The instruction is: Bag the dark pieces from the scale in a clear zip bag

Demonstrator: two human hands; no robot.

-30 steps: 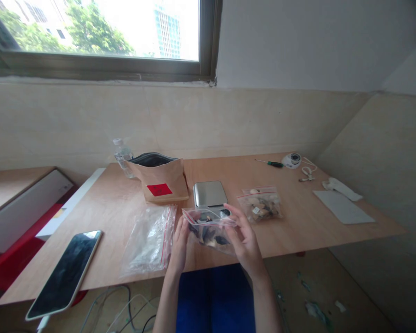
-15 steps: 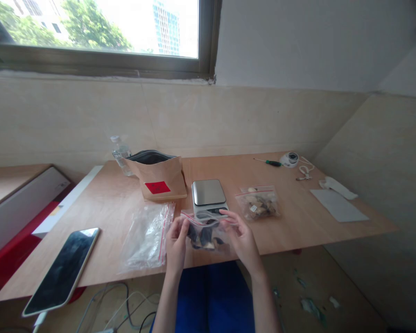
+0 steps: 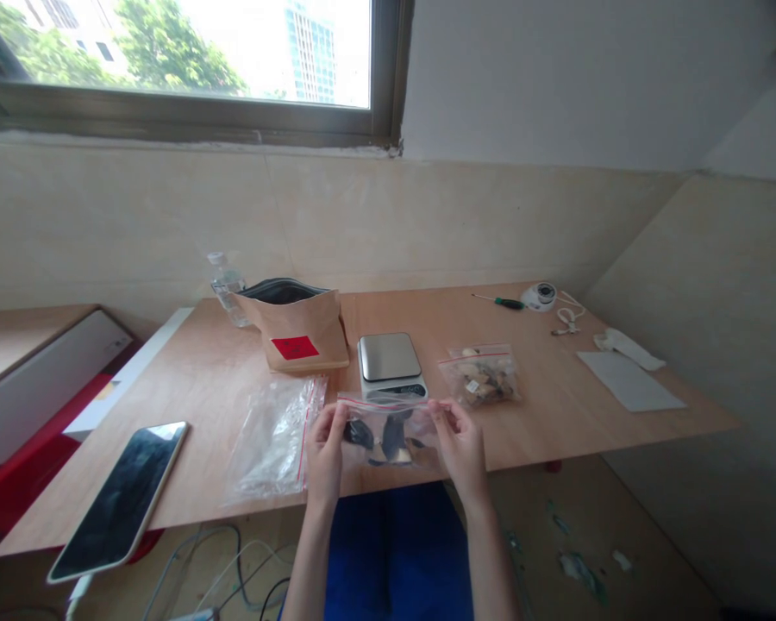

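Now I have the zip bag (image 3: 397, 440) stretched nearly straight across its mouth, left hand (image 3: 325, 448) and right hand (image 3: 460, 444) pinching opposite corners, fingertips closed; it looks almost sealed.

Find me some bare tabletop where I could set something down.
Bare patches lie between the resting filled bag and the white sheet, between the phone and the paper pouch, and behind the scale up to the wall. The middle is crowded: pouch, flat clear bags, scale and filled bag sit close, with the held bag before the scale.
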